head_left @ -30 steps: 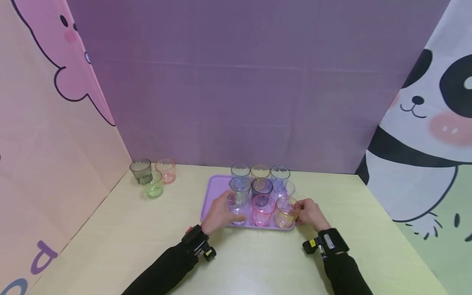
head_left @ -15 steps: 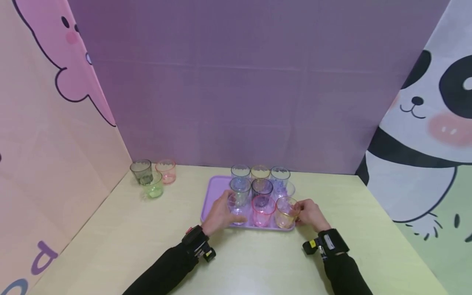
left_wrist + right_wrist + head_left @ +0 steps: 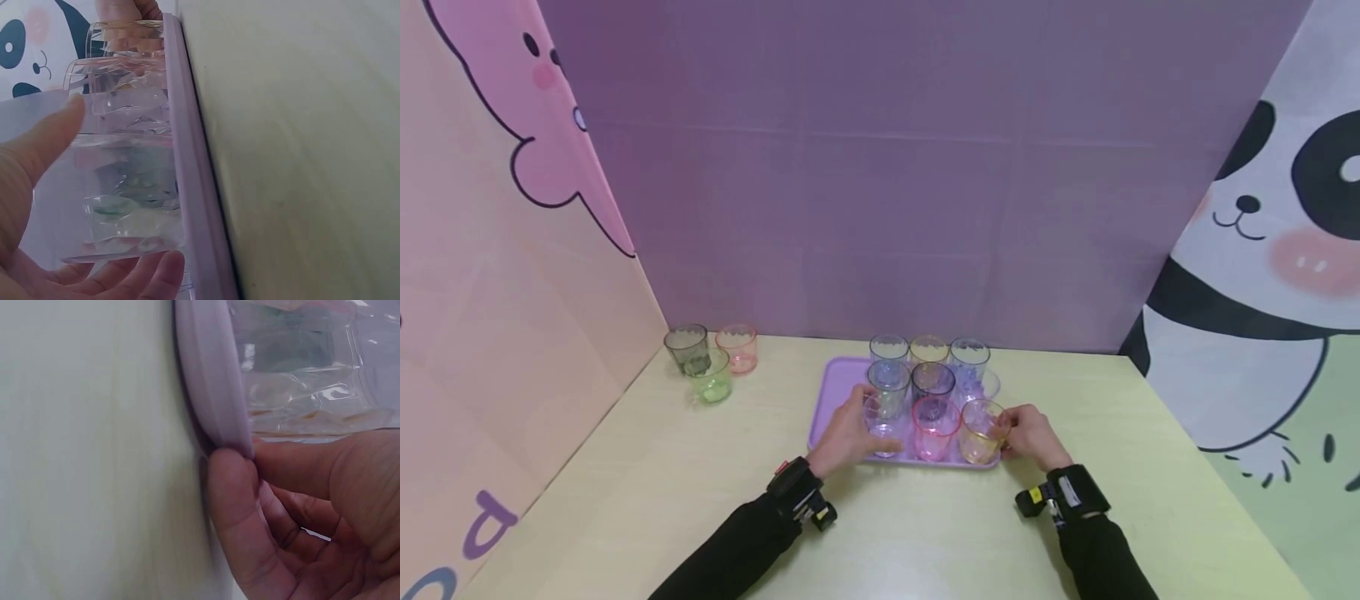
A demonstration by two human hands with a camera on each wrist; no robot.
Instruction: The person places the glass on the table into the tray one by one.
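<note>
A purple tray point(image 3: 837, 383) carries several tinted drinking glasses in rows. My left hand point(image 3: 842, 435) stands around a clear glass point(image 3: 883, 432) at the tray's front left. In the left wrist view its fingers lie along one side of that glass, and the thumb point(image 3: 62, 122) is apart from it on the other side. At the front right corner my right hand point(image 3: 1032, 435) pinches the tray's rim point(image 3: 215, 381) between thumb and finger, beside a yellow-rimmed glass point(image 3: 979, 440). A pink glass point(image 3: 934, 437) sits between these two glasses.
Three more glasses stand at the table's far left: a grey one point(image 3: 685, 346), a green one point(image 3: 711, 382) and a pink-orange one point(image 3: 741, 354). A purple backdrop point(image 3: 880, 208) rises behind the table, with printed panels at both sides.
</note>
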